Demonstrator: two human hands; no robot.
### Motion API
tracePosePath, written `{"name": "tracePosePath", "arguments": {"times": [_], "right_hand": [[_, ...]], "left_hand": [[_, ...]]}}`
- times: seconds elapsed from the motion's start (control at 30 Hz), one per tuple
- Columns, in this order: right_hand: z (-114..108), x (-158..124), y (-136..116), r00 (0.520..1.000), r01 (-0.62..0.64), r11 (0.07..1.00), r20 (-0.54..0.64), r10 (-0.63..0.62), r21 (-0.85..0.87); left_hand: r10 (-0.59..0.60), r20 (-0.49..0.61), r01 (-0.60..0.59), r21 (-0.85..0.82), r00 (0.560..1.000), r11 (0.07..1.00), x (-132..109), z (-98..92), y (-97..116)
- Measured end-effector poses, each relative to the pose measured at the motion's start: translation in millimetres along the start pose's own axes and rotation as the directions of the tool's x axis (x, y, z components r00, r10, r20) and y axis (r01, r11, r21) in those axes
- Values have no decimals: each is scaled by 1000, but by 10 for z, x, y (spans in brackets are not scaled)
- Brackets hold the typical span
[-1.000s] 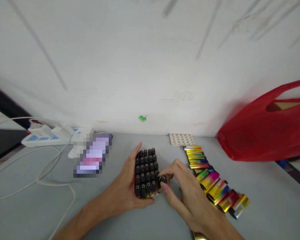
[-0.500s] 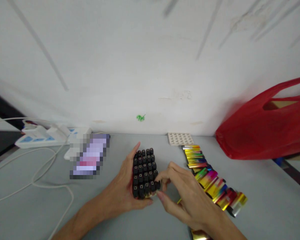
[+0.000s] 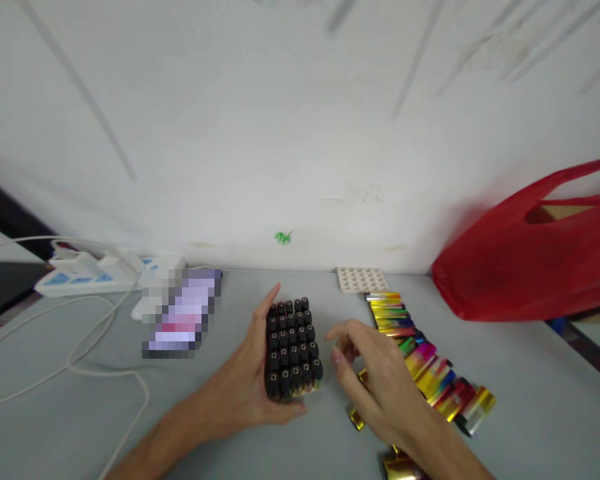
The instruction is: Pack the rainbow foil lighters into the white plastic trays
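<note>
My left hand (image 3: 253,373) is wrapped around a compact block of black-capped pieces (image 3: 293,347) standing upright in several rows. Each black top carries a small pale ring, and shiny coloured sides show at the lower right edge. The thumb and fingers press on the block from its sides. Just right of it, my right hand (image 3: 375,377) is apart from the block, its fingers loosely bent, thumb and index finger separated with nothing visible between them. Beyond and partly under that hand lie shiny metallic pieces with black ends (image 3: 433,373). Small gold pieces (image 3: 357,419) show beneath it.
A white tray with round holes (image 3: 363,280) rests against the wall. At right stands a red bag (image 3: 525,260). A blurred-out phone (image 3: 187,310), a white power strip (image 3: 87,270) and loose white cable (image 3: 143,387) occupy the left. Another gold piece (image 3: 405,467) lies at the bottom edge.
My right hand has let go of the piece at the block's near right corner and drawn back to the right. The left hand keeps its hold on the block.
</note>
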State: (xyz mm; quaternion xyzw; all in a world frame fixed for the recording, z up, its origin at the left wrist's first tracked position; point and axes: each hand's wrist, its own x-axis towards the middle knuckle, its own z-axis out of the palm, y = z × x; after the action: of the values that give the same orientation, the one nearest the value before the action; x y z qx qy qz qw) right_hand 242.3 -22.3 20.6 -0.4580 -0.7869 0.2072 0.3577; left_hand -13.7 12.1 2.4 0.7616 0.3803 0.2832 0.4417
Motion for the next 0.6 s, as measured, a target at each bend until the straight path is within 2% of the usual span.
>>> {"name": "tracePosePath", "arguments": {"times": [0.1,0.3,0.5,0.6], "right_hand": [[7,-10,-2,1000,2,1000,27,-3,21],[26,-19,-19,995,-53,998,85,51,29],[50,-6,6,994,-85,996,63,87,-24],[66,4,35,994,-110,992,-1,110,-53]], "left_hand": [[-13,28,14,-18,1000,1000,8,-71,25],[1,90,-7,75,996,997,3,-218,22],[43,-12,-41,142,999,989,13,-170,-71],[66,-123,-44,173,990,984,38,-90,-144]]}}
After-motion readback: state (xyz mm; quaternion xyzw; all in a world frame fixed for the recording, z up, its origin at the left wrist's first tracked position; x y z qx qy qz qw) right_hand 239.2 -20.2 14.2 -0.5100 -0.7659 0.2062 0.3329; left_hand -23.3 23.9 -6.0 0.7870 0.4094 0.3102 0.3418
